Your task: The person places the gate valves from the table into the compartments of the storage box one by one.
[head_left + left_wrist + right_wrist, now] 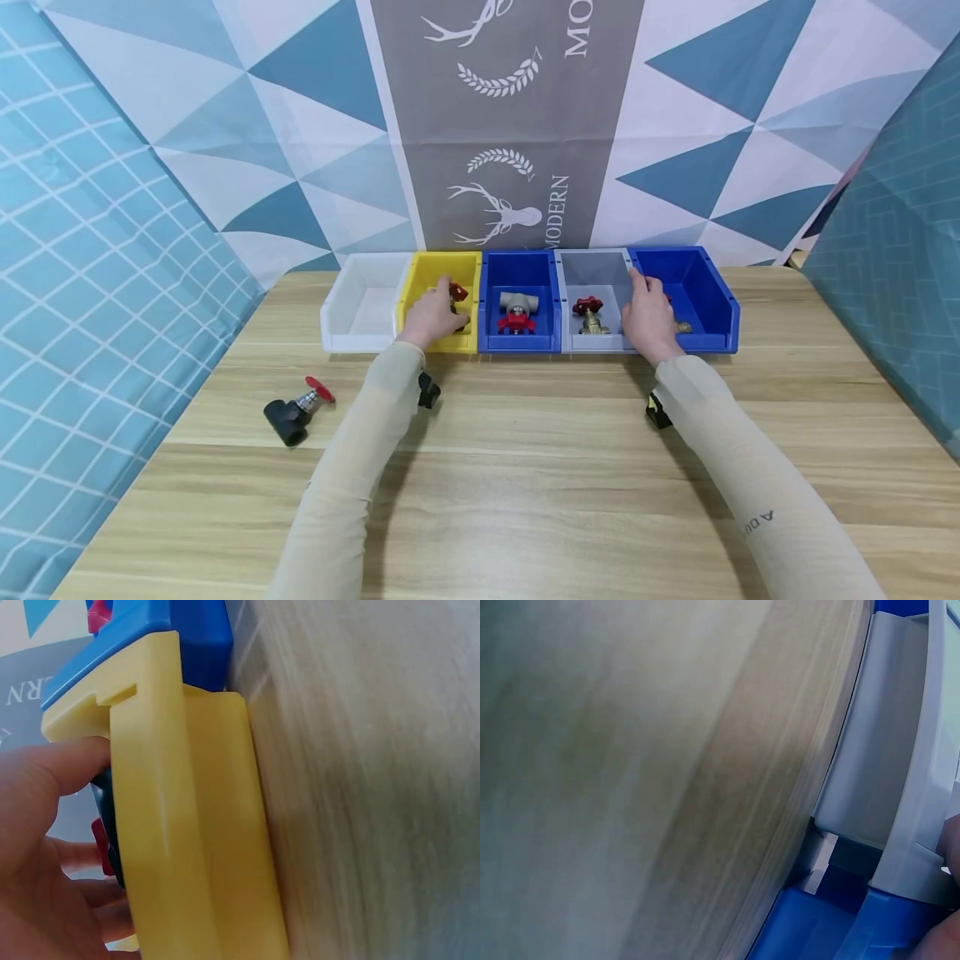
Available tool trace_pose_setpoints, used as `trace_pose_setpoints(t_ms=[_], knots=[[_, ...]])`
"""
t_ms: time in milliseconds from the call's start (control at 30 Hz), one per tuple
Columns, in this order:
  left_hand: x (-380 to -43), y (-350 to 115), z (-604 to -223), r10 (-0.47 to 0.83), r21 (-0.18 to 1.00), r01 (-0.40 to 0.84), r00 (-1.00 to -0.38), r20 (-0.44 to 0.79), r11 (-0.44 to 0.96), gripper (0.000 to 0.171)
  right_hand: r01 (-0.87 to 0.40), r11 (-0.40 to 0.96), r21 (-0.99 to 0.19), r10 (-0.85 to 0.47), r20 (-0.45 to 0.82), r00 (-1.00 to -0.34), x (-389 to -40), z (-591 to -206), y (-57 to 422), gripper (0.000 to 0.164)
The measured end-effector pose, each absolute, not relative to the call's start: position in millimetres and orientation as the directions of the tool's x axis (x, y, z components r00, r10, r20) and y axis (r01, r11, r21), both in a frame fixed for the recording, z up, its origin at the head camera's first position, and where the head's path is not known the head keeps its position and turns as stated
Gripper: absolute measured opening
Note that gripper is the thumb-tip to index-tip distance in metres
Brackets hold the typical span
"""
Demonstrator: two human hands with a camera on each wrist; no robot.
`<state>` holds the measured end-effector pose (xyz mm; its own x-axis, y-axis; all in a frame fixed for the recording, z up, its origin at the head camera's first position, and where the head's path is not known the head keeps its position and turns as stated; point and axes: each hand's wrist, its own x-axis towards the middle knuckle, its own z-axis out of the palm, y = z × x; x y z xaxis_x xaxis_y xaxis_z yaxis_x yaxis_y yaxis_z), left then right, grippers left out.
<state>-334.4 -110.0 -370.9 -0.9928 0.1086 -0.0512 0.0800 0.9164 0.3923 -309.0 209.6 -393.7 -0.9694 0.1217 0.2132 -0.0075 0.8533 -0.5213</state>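
Note:
My left hand [431, 315] reaches into the yellow bin [438, 260]. Its thumb and fingers close round a dark-bodied valve [107, 806] with a red handle, partly hidden by the hand and the bin front. My right hand [649, 318] straddles the touching walls of the light grey bin [596, 268] and the right-hand blue bin [711, 292]. The thumb lies on the grey side and the fingers on the blue side, gripping the walls. A brass valve with a red wheel [591, 315] sits in the grey bin; another brass fitting [682, 327] shows partly beside my right hand.
In the middle blue bin [520, 343] lies a grey valve with a red handle [517, 310]. A white bin [360, 340] ends the row at the left. On the wooden table [525, 492] at left lies a black tee valve with a red wheel [291, 417]. Patterned cloth hangs behind.

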Motion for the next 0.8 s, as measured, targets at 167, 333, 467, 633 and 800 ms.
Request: trace_pose_setpoints(t_ms=[167, 333, 467, 633, 800], knots=[[-336, -109, -377, 0.103, 0.391, 0.068, -0.992, -0.069, 0.918, 0.078, -0.003, 0.853, -0.522, 0.126, 0.211, -0.969, -309, -394, 210, 0.057], [-338, -109, -385, 0.099, 0.381, 0.061, -0.992, -0.08, 0.923, 0.076, -0.012, 0.853, -0.522, 0.118, 0.214, -0.97, -308, -394, 210, 0.058], [-338, -107, -389, 0.089, 0.37, 0.056, -0.993, -0.074, 0.927, 0.076, -0.019, 0.855, -0.518, 0.117, 0.228, -0.967, -309, -394, 210, 0.058], [-338, -106, -390, 0.076, 0.355, 0.044, -0.994, -0.077, 0.934, 0.074, -0.019, 0.855, -0.518, 0.121, 0.235, -0.964, -310, -395, 210, 0.057], [-337, -105, -390, 0.07, 0.346, 0.032, -0.993, -0.098, 0.938, 0.073, -0.016, 0.855, -0.518, 0.12, 0.229, -0.966, -309, -395, 210, 0.057]])
